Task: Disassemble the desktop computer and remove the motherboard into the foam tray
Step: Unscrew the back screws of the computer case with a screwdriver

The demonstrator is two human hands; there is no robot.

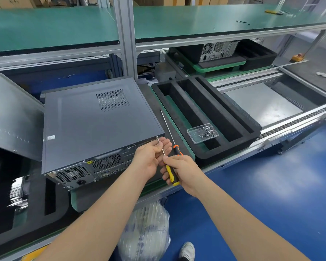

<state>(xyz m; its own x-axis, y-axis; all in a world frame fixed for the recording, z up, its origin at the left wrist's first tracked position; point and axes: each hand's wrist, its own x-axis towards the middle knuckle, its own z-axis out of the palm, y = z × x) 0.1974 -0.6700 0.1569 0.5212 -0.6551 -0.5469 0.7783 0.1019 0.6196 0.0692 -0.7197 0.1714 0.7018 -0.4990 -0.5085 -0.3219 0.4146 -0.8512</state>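
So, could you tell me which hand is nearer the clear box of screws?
Right. The right hand, gripping the yellow screwdriver, is toward the viewer from the clear box; the left hand is farther left, at the computer case.

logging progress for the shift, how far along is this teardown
Done: little shows; loose screws sit in the clear box. In hand: right hand holds the yellow screwdriver on a rear case screw, left hand steadying its shaft. Left: the computer cover is still on; the foam tray holds no motherboard.

Factory assembly line, roller conveyor [290,127], aluminium-framed workbench [124,34]
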